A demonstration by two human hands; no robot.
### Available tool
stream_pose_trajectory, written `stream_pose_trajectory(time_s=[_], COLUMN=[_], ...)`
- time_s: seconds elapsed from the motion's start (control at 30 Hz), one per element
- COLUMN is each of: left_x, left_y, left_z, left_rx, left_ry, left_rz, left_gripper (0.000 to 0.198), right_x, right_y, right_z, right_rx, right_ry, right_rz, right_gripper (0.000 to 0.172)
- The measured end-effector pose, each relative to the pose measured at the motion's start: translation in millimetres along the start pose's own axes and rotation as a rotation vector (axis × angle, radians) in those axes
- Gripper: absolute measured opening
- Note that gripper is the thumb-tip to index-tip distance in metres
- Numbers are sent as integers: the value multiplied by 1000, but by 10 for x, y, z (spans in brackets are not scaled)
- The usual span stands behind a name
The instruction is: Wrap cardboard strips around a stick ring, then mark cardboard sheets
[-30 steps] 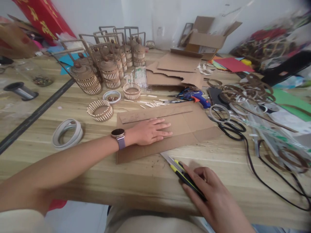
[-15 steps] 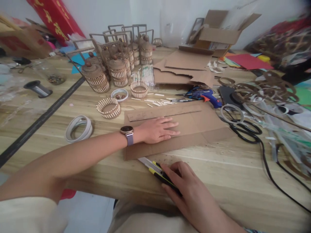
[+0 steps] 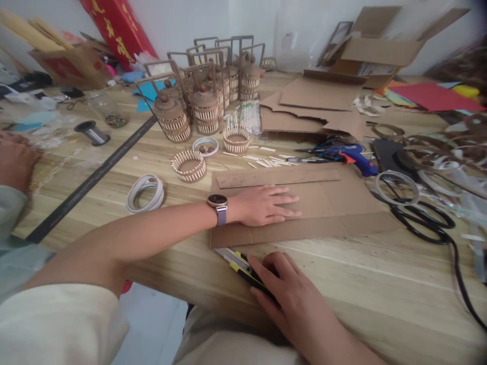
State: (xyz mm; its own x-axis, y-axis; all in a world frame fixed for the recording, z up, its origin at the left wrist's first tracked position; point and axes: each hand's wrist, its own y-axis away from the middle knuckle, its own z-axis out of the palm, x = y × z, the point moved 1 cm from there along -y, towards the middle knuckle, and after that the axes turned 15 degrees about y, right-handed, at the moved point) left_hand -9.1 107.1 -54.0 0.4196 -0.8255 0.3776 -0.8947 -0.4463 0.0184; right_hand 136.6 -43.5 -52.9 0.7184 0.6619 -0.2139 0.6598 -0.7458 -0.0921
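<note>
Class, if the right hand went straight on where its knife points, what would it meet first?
The right hand, knife first, would probably meet the cardboard at its near left corner; whether knife and cardboard touch is unclear.

Matt cardboard sheet, smooth metal knife blade — and a smooth wooden tabletop, faintly satiny.

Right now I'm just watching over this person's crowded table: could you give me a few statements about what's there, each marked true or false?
1. The left hand lies flat on the cardboard sheet. True.
2. The blue glue gun lies near the cardboard sheet's far edge. True.
3. The right hand holds the glue gun. False: it holds a utility knife.
4. The watch is on the right wrist. False: it is on the left.
5. Another person's hand shows at the picture's left edge. True.
</note>
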Motion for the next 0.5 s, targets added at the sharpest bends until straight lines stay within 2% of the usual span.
stream_pose_trajectory(time_s=[0.23,0.5], left_x=[16,11], left_y=[2,5], left_z=[-26,-36], left_rx=[-37,-57], left_ry=[-48,-44], left_rz=[-12,4], left_gripper=[45,44], right_x=[111,224], right_y=[-113,-230], right_z=[-68,-206], right_rx=[-71,-238], right_ry=[-22,-101], right_rz=[-64,-95], right_gripper=[43,44])
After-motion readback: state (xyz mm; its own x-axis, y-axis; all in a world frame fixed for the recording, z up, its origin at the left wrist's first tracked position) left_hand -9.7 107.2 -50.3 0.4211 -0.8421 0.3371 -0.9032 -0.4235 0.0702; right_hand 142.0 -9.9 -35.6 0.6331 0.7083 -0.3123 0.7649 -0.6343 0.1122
